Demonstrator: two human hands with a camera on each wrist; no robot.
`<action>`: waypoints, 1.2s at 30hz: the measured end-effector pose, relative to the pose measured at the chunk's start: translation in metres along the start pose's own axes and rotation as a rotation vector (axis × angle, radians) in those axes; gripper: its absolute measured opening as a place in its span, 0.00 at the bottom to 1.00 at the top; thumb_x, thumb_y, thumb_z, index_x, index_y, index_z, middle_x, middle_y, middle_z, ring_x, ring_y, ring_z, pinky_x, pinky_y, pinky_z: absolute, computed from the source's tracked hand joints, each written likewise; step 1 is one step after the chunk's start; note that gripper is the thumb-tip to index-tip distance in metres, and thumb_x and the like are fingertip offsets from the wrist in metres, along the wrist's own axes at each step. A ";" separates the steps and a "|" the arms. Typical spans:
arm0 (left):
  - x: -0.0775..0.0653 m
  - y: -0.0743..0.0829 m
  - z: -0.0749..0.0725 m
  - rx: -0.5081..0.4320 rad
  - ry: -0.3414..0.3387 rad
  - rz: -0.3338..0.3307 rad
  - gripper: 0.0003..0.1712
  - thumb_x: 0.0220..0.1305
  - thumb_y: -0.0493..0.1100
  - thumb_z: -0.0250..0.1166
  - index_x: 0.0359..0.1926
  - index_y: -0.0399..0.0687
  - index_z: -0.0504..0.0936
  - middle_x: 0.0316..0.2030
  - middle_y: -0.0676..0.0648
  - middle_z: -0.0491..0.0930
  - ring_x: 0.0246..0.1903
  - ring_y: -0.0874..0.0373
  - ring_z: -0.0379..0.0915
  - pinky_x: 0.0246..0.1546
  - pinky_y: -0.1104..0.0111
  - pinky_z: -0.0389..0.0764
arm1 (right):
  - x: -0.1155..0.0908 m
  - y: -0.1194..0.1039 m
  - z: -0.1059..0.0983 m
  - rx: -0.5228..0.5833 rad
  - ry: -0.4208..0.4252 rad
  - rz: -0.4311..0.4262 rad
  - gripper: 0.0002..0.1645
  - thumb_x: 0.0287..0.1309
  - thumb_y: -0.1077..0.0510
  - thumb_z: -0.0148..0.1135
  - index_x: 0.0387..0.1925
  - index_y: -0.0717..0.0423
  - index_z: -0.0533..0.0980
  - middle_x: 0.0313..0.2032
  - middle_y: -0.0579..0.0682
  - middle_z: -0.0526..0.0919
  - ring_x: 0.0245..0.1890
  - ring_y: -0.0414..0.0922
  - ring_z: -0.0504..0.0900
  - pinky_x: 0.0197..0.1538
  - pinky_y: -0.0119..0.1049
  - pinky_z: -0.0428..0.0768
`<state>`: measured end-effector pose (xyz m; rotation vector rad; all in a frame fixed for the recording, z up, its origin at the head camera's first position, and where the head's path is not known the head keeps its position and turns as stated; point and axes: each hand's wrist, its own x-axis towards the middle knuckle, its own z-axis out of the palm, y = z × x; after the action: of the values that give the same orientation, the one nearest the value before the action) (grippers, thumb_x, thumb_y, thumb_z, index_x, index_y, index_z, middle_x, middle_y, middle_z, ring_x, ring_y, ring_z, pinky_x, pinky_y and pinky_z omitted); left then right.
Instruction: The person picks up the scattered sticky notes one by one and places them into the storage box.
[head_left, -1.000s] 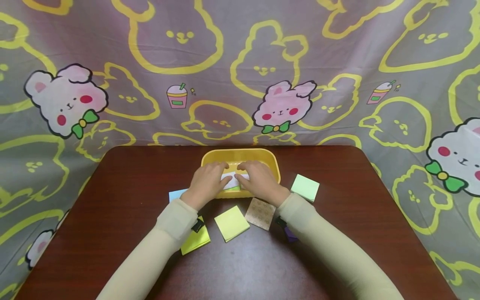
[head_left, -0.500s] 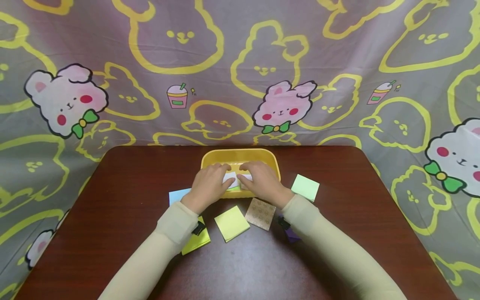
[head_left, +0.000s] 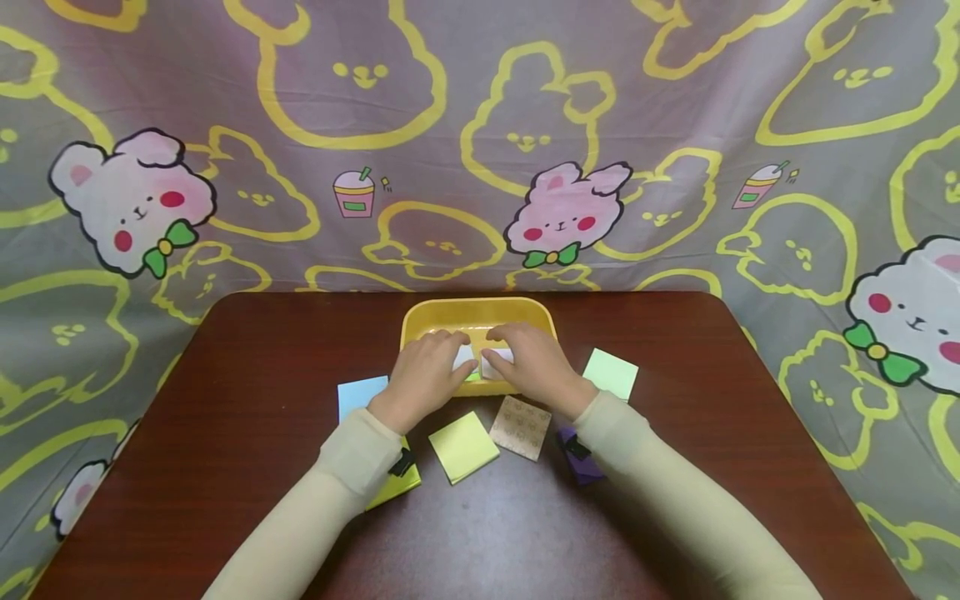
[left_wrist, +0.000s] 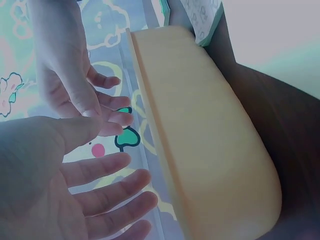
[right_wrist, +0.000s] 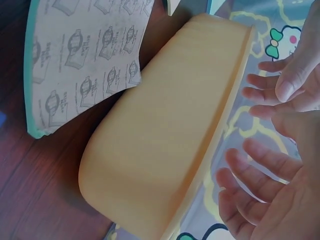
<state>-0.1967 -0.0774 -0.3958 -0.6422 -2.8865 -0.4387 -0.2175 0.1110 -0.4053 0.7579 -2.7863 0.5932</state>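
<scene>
My left hand (head_left: 423, 371) and my right hand (head_left: 536, 358) hover over the near side of a yellow plastic bin (head_left: 480, 310). In the left wrist view, the left hand's fingers (left_wrist: 110, 195) are spread, and nothing lies between them and the thumb. The right hand's fingers (right_wrist: 265, 165) are likewise loosely bent and hold nothing in the right wrist view. Two white sticky-note pads (head_left: 495, 364) lie side by side in the bin beneath my thumbs. A strip of green (head_left: 473, 377) shows below the left one. My hands partly cover the bin's contents.
Several sticky-note pads lie around the bin: blue (head_left: 363, 396), bright yellow (head_left: 397, 490), pale yellow (head_left: 463, 447), brown patterned (head_left: 521, 427), purple (head_left: 585, 467) and pale green (head_left: 611, 373). A cartoon-print curtain (head_left: 450, 167) hangs behind the table's far edge.
Both hands have shifted slightly to the right, and the thumbs have moved away from the middle gap between the white pads. The bin has slid slightly left. More of the blue pad shows.
</scene>
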 end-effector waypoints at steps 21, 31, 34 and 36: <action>0.003 0.020 0.000 0.013 -0.004 0.047 0.26 0.63 0.57 0.57 0.55 0.46 0.78 0.46 0.45 0.80 0.43 0.49 0.77 0.39 0.56 0.77 | -0.009 0.009 -0.011 -0.020 0.012 0.026 0.25 0.60 0.42 0.55 0.47 0.56 0.80 0.45 0.50 0.83 0.48 0.47 0.79 0.46 0.44 0.77; 0.001 0.028 0.005 -0.002 0.025 0.089 0.24 0.62 0.56 0.58 0.53 0.46 0.79 0.44 0.45 0.81 0.41 0.50 0.77 0.39 0.57 0.77 | -0.015 0.013 -0.016 -0.027 0.013 0.040 0.24 0.60 0.42 0.55 0.47 0.55 0.80 0.45 0.49 0.83 0.47 0.46 0.79 0.45 0.43 0.77; 0.001 0.031 0.005 -0.002 0.031 0.103 0.24 0.62 0.56 0.59 0.52 0.46 0.79 0.44 0.46 0.81 0.41 0.50 0.78 0.39 0.57 0.77 | -0.017 0.015 -0.017 -0.033 0.017 0.043 0.24 0.60 0.42 0.56 0.47 0.55 0.80 0.45 0.49 0.83 0.47 0.46 0.79 0.46 0.43 0.77; 0.001 0.033 0.005 -0.002 0.030 0.108 0.24 0.62 0.56 0.59 0.52 0.46 0.80 0.43 0.46 0.81 0.41 0.50 0.78 0.38 0.57 0.77 | -0.019 0.016 -0.018 -0.033 0.019 0.042 0.24 0.59 0.42 0.56 0.47 0.55 0.80 0.45 0.50 0.83 0.47 0.47 0.79 0.46 0.43 0.77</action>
<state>-0.1836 -0.0466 -0.3923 -0.7810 -2.8068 -0.4328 -0.2085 0.1398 -0.3997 0.6856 -2.7939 0.5569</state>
